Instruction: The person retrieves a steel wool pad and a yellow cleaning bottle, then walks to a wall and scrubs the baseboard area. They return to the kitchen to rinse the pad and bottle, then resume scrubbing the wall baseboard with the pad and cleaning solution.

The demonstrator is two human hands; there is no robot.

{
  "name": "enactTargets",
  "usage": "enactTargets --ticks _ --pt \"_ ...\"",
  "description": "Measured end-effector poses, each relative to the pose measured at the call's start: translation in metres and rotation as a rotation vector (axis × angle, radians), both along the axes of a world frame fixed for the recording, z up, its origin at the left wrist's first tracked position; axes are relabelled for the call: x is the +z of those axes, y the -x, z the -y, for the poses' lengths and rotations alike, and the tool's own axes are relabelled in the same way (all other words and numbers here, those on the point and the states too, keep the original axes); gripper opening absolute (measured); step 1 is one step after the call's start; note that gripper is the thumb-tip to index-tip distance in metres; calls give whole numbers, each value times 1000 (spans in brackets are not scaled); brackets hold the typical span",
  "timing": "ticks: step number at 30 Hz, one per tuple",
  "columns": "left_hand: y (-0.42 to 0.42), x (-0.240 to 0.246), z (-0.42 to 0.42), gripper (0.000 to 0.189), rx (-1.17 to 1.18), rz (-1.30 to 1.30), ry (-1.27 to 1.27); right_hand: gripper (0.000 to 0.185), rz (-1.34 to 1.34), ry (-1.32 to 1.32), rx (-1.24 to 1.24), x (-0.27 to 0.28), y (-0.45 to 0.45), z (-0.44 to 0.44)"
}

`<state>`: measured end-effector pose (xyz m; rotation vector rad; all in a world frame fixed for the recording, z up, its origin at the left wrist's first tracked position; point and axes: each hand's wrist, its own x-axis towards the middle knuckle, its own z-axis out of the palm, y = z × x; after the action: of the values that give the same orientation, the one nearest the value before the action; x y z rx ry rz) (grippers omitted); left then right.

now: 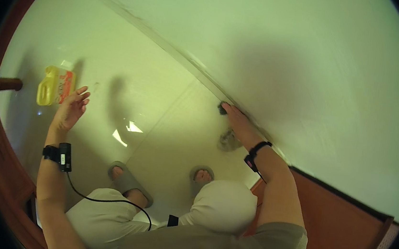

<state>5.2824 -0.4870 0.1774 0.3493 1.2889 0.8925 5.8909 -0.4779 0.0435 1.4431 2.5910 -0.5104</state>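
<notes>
My right hand [234, 116] is down at the foot of the pale wall, its fingers on a small dark scouring pad [222, 108] at the edge of the floor tiles. Just below that hand, a greyish wet or dirty patch [229, 140] shows on the floor. My left hand [73, 107] hangs in the air with fingers apart and nothing in it. Beside it, at the left, a yellow plastic jug [47, 88] with a handle and an orange-and-white label stands or lies on the floor; which of the two I cannot tell.
A tile joint crosses the pale floor [152, 91]. The wall [315, 81] rises on the upper right. Reddish-brown wooden furniture [4, 163] borders the left, and a reddish-brown panel [327, 223] stands at lower right. My feet, in grey slippers [137, 188], are below. A cable hangs from my left wrist device.
</notes>
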Motion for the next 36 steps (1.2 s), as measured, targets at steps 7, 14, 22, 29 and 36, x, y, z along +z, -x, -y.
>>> enactTargets --ticks 7,14,22,29,36 --pt "-17 7 -15 37 -114 -69 22 49 817 171 180 30 -181 159" --pt "-25 18 -22 40 -157 -116 12 37 1221 345 272 19 -240 228" --pt "1 2 -13 43 -149 -45 -18 23 610 247 31 77 -133 168" --pt "10 -51 -27 52 -659 -540 142 40 -2 -489 416 160 92 2" --pt "-17 -134 -21 113 -938 -1418 66 38 42 -756 467 126 215 -127"
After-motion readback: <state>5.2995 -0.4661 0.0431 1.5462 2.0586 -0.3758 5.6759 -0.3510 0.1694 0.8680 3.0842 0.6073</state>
